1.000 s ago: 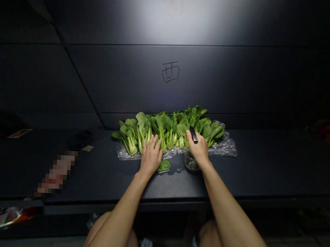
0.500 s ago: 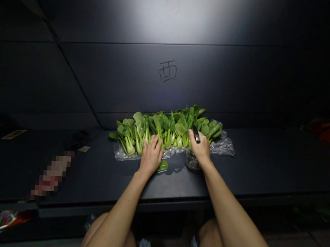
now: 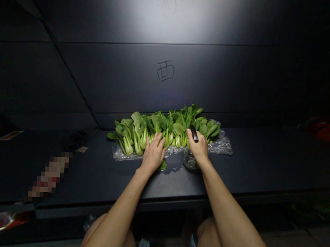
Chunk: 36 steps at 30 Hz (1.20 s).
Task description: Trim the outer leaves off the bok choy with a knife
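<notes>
While the left hand (image 3: 153,156) lies spread over the stem ends of the baby bok choy (image 3: 178,128), the right hand (image 3: 199,148) has its grip wrapped around what looks like a clear spray bottle (image 3: 190,162) with a black top (image 3: 194,134); the palm hides most of the neck. The left grip is loose, fingers fanned and seemingly touching stems, perhaps to steady them; nothing looks clenched there. The bottle is roughly upright, base on or just above the tabletop (image 3: 243,169), can't tell which. Holding it high at the neck probably keeps the black top within finger reach.

The bok choy lie side by side in a long row on crinkled clear plastic (image 3: 224,145), leaves toward the dark panel (image 3: 123,76), pale bases toward the person. The plastic likely keeps them off the tabletop, and bases-out puts the stems nearest the hands. A loose green leaf (image 3: 163,165) sits beside the left hand, off the plastic, near a wet patch (image 3: 175,169). A small pale card (image 3: 82,149) lies well apart on the left.
</notes>
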### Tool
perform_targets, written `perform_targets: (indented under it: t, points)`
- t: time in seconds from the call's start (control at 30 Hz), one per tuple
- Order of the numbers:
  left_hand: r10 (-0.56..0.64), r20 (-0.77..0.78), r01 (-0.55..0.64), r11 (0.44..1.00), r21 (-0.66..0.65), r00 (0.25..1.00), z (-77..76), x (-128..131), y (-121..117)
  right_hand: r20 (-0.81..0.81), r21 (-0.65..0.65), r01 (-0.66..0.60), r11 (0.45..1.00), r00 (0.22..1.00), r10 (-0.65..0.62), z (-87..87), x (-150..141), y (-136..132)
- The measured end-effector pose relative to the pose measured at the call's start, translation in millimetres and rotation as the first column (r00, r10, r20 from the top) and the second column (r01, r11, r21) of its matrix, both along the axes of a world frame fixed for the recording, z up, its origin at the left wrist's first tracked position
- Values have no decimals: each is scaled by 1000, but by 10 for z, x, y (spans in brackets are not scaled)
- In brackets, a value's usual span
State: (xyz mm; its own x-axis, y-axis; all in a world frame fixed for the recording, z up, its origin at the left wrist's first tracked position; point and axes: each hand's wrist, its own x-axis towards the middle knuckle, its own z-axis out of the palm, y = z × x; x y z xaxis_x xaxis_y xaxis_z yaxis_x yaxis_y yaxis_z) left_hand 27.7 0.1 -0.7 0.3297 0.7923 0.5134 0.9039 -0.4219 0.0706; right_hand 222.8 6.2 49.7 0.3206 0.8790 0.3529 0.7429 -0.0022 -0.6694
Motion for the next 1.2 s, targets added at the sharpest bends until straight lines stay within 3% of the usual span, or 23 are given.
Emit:
perform_targets:
  t: [0.6,0.9,1.2]
  points:
    - [-153,-97,151,988,-26,983,-94,187,-16,-6,-42,50,998,999,-50,24,145,-98]
    - [-210,-142,204,977,-57,967,-29,340,64,-59,-29,72,997,996,-73,-5,311,-103]
    - [-185,-127,174,981,-89,975,-72,320,95,-93,-62,132,989,986,-138,-3,416,-95]
